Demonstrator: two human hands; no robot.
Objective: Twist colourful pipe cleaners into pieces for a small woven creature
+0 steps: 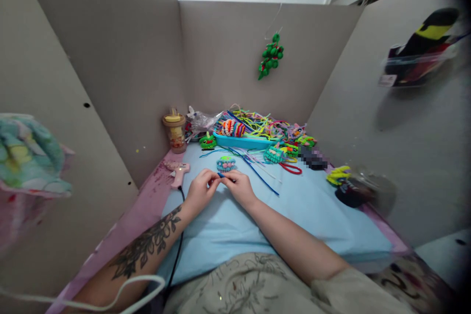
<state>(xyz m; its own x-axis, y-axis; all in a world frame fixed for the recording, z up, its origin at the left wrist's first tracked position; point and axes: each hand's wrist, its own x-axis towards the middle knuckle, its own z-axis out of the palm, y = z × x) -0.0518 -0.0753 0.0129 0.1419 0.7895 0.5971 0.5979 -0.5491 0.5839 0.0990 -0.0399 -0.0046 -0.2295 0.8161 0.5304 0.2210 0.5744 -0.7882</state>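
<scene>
My left hand (200, 189) and my right hand (239, 187) meet over the light blue cloth (294, 206). Both are closed in a pinch on a blue pipe cleaner (222, 175), which shows as a short stub between the fingertips. A long blue pipe cleaner strand (263, 179) runs off to the right behind my right hand; whether it is the same piece I cannot tell. Just beyond the fingertips lies a small teal and pink pipe-cleaner figure (225, 163). My left forearm carries a floral tattoo.
A pink glue gun (179, 172) lies left of my hands, its black cord trailing toward me. At the back stand a yellow-lidded jar (174, 130) and a blue tray (241, 141) heaped with pipe cleaners and small figures. A green ornament (271, 56) hangs on the cardboard wall. Dark items (349, 191) sit right.
</scene>
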